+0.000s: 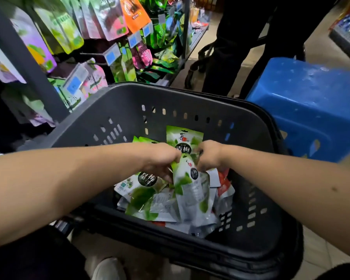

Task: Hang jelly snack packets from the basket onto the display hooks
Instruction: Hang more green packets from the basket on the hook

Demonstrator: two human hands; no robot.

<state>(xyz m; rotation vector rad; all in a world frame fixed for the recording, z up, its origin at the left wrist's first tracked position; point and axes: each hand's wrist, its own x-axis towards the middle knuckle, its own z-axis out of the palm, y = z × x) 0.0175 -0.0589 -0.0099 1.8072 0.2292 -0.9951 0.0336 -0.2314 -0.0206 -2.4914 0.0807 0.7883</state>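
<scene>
Left hand and right hand both pinched one packet's top inside basket, long axis hanging down; display up-left, nearer left hand.

The left hand and right hand bury their fingertips among the jelly packets, hiding each grip. Hanging packets beyond the left hand are blurred, their print unreadable. A standing person beyond the right hand is cut off at the top edge.
</scene>
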